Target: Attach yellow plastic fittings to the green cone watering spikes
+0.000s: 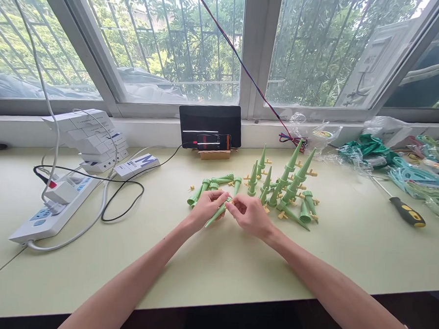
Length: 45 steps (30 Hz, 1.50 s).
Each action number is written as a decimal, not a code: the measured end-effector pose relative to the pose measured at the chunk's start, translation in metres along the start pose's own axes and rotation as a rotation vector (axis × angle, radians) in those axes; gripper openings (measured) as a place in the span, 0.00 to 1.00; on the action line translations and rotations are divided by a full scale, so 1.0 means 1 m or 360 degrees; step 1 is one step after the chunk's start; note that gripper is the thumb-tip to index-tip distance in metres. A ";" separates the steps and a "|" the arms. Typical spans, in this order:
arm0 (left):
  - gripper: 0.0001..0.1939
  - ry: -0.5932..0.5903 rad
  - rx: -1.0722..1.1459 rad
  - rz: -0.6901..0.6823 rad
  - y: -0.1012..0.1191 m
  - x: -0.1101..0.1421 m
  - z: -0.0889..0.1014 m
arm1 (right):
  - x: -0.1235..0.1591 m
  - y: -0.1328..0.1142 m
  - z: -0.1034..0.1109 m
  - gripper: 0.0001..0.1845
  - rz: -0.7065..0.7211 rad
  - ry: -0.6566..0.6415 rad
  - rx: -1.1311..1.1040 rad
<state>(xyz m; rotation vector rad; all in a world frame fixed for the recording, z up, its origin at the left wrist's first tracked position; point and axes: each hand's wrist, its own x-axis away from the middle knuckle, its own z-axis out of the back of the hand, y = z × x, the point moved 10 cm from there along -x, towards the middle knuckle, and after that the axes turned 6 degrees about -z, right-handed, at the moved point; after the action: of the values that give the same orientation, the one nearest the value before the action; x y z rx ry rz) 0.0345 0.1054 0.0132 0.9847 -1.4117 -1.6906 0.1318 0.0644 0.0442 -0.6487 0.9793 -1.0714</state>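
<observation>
My left hand [207, 205] is closed around a green plastic plant watering spike [215, 216], whose pointed tip slants down toward me. Against the spike's upper end, my right hand [251, 215] pinches a small yellow valve [231, 201], mostly hidden by the fingers. Just beyond my left hand lie several loose green spikes [194, 196]. To the right of my right hand is a cluster of green spikes with yellow valves [300, 176], some upright and others lying down. A loose yellow piece [192, 188] rests left of the pile.
A power strip [58, 215] with cables and stacked white boxes [105, 144] occupy the left. At the back, a phone [214, 142] leans before a dark tablet [210, 120]. A screwdriver [406, 212] and plastic-wrapped items [417, 182] lie right. The table's front edge [234, 305] is near me.
</observation>
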 end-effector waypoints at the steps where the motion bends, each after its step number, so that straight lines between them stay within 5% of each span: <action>1: 0.21 -0.0004 0.0009 0.0001 0.001 0.000 0.000 | 0.000 0.000 0.000 0.15 0.0002 -0.0005 0.0000; 31: 0.19 -0.0007 -0.0051 -0.0042 -0.001 -0.002 0.001 | 0.001 -0.007 0.001 0.13 0.0061 0.0028 0.0025; 45: 0.21 0.0320 0.0000 -0.0004 -0.004 -0.002 0.025 | -0.001 0.005 0.011 0.09 -0.0051 0.0190 -0.0007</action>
<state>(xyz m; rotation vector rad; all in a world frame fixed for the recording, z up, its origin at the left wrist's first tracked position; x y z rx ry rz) 0.0131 0.1193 0.0121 1.1234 -1.2791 -1.5457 0.1435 0.0674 0.0453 -0.6113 1.0777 -1.1467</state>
